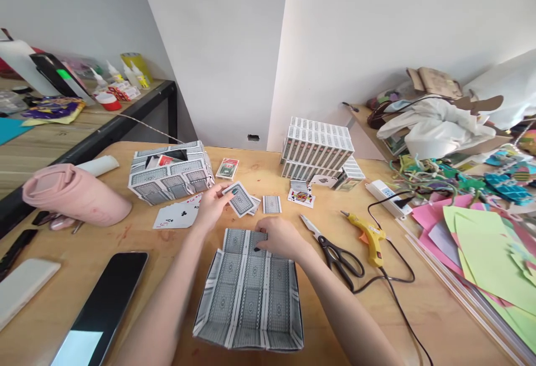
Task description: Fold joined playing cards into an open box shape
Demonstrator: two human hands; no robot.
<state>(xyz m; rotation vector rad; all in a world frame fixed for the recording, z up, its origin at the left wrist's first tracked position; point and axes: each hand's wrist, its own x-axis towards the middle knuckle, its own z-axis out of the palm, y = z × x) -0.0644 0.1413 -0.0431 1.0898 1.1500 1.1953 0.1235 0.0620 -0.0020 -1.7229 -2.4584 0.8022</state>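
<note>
My left hand [214, 201] pinches a grey-backed playing card [240, 200] above the table, with other cards partly hidden beneath it. An open-topped box made of playing cards [251, 293] lies in front of me, its inside facing up. At its far wall, my right hand [277, 236] has its fingers closed on the upper edge. Just beyond that hand a single card [272, 205] lies face down. Left of my left hand, several face-up cards [176, 214] are spread out. A second card-covered box [170, 173] stands behind them with a slot in its top.
Scissors [335, 251] and a yellow glue gun [368, 235] with its cord lie to the right. Stacked card packs [316, 148] stand at the back. A phone [104, 304] and a pink roll [77, 194] are at left; coloured paper [486, 249] fills the right side.
</note>
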